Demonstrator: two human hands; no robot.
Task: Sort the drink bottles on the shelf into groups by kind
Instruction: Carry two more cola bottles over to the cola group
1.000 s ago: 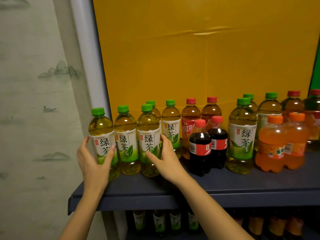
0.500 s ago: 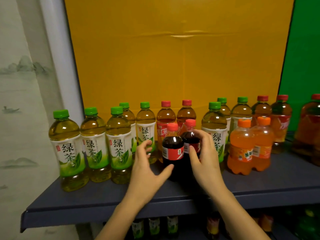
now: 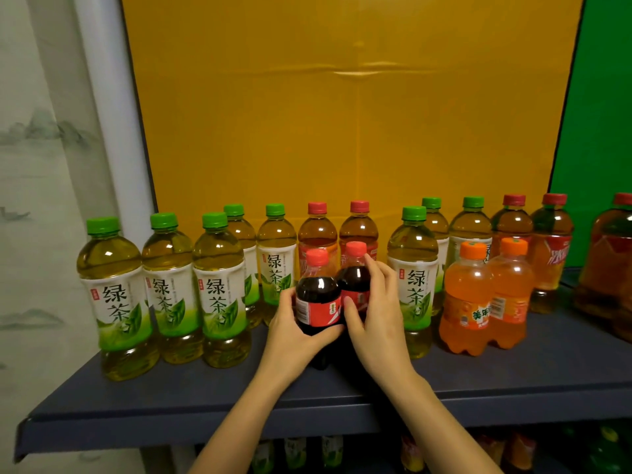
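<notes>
Left hand [image 3: 294, 331]: curled round the left cola bottle [image 3: 317, 297], thumb across its lower front.
Right hand [image 3: 378, 313]: wrapped round the right cola bottle [image 3: 354, 280], thumb on the label.
Position: both upright and touching, front centre of the grey shelf [image 3: 154, 401].
Left side: green tea bottles [image 3: 114, 302], grouped.
Right side: single green tea bottle [image 3: 413, 289], then two orange soda bottles [image 3: 466, 302].
Behind: red-capped tea bottles [image 3: 317, 230].
</notes>
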